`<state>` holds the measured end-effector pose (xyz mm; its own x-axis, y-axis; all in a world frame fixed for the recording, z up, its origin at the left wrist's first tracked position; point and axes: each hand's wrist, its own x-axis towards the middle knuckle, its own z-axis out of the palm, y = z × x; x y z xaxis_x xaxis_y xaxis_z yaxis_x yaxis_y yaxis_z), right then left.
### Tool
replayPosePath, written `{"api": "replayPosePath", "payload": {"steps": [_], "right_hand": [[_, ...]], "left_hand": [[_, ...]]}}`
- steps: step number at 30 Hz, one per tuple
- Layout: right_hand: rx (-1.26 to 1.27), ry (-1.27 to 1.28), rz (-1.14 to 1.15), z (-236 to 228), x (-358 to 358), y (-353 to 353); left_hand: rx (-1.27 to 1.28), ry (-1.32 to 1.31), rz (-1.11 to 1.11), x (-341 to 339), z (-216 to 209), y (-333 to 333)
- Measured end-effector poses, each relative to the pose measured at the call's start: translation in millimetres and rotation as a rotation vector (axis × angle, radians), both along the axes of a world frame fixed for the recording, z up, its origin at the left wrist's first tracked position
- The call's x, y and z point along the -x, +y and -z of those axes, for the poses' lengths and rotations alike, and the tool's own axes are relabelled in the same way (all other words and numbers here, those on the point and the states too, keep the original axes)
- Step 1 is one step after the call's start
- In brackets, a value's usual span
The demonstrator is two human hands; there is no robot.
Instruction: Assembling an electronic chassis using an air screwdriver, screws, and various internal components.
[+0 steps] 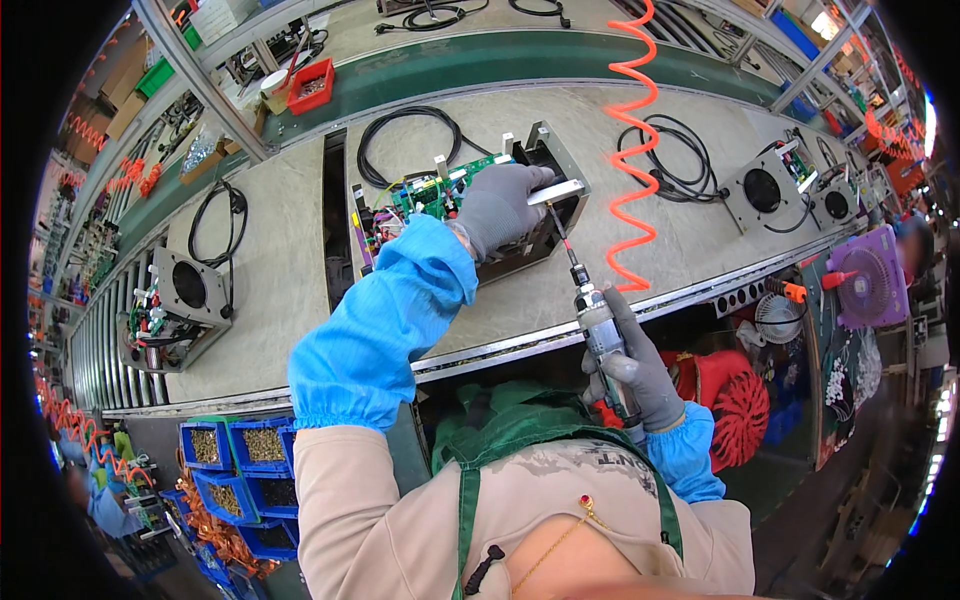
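Note:
My right hand (640, 375), in a grey glove, is wrapped round a pneumatic screwdriver (597, 325). The driver's long thin bit slants up and left to a small pale metal bracket (556, 193) at the right end of an open metal chassis (520, 258). Reaching across the chassis, my gloved left hand (500, 205) has its fingers closed on that bracket. A green circuit board (425, 193) with several parts and wires shows to the left of this hand. The screw or hole at the bit's tip is too small to make out.
An orange coiled hose (630, 150) hangs just right of the chassis. Further units with fans stand left (180, 300) and right (765, 190) on the bench, with black cables (680, 160). Blue bins of small parts (263, 445) sit low left; a purple fan (868, 277) stands right.

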<state>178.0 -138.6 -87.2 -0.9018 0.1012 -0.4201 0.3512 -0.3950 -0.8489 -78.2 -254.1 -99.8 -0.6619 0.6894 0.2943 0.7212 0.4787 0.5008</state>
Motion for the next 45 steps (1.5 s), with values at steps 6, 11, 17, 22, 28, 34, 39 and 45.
{"api": "replayPosePath", "payload": {"steps": [6, 11, 17, 22, 28, 34, 39, 45], "right_hand": [[-0.008, -0.022, -0.016, -3.6, -1.5, 0.3], [0.084, 0.04, -0.012, 3.6, -4.6, 4.1], [0.066, 0.063, -0.027, 6.6, -2.5, 4.8], [0.159, 0.11, 0.058, 7.0, -7.1, 5.1], [0.116, 0.038, 0.069, 27.7, -12.5, 8.0], [0.392, -0.102, -0.088, 45.3, -55.9, 31.3], [0.496, 0.071, -0.096, 67.2, -59.6, 33.2], [0.589, 0.2, -0.008, 21.0, -37.3, 17.9]], "left_hand": [[0.004, -0.144, 0.056, -2.5, -1.8, 0.7], [-0.017, -0.135, 0.052, -0.8, 0.5, 0.5], [-0.015, -0.127, 0.025, -1.8, -0.3, 0.6], [0.007, 0.038, 0.126, -23.4, -9.0, 0.9], [0.132, 0.31, 0.852, -111.6, 2.7, 11.6], [0.02, 0.093, 0.869, -107.8, 5.0, 16.0], [-0.1, 0.045, 0.868, -108.6, -1.2, 13.6], [-0.078, 0.058, 0.876, -103.6, 1.7, 13.5]]}}
